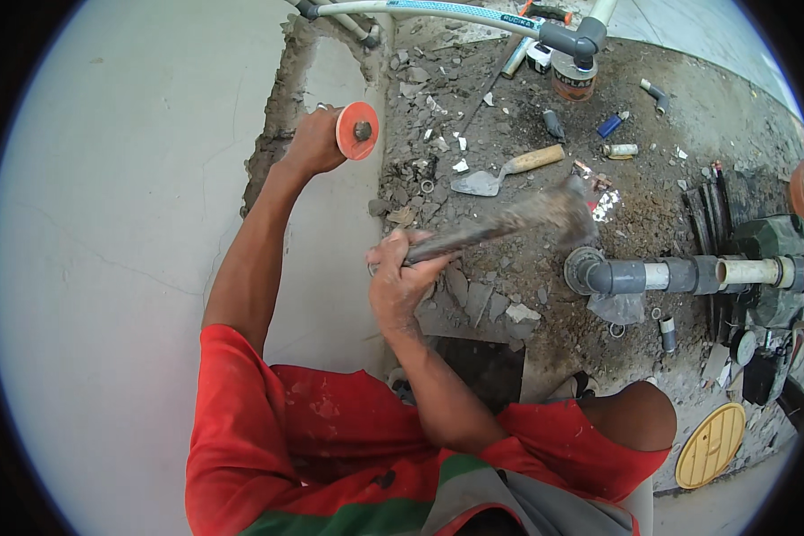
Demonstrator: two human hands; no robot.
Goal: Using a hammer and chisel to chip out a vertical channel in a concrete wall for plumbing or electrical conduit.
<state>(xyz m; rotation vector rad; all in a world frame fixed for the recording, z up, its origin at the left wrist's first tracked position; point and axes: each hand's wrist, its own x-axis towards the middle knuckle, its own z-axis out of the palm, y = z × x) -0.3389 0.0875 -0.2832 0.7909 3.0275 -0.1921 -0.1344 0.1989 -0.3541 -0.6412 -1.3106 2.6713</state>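
My left hand (317,138) grips a chisel with a round red hand guard (353,121) at the broken edge of a channel (281,125) cut in the pale wall; the chisel's tip is hidden, and its dark striking end (362,131) points up toward me. My right hand (400,272) is wrapped round the handle of a hammer (473,230), whose head is motion-blurred, out to the right over the rubble and apart from the chisel. A trowel (536,159) with a wooden handle lies on the debris beyond the hammer.
Pale pipes with grey fittings (581,40) cross the top. A grey pipe assembly (616,275) is at right, beside dark bars (701,223). Loose fittings (654,89), a can (572,80) and broken chunks lie on the dirty floor. A yellow cover (710,447) is at lower right.
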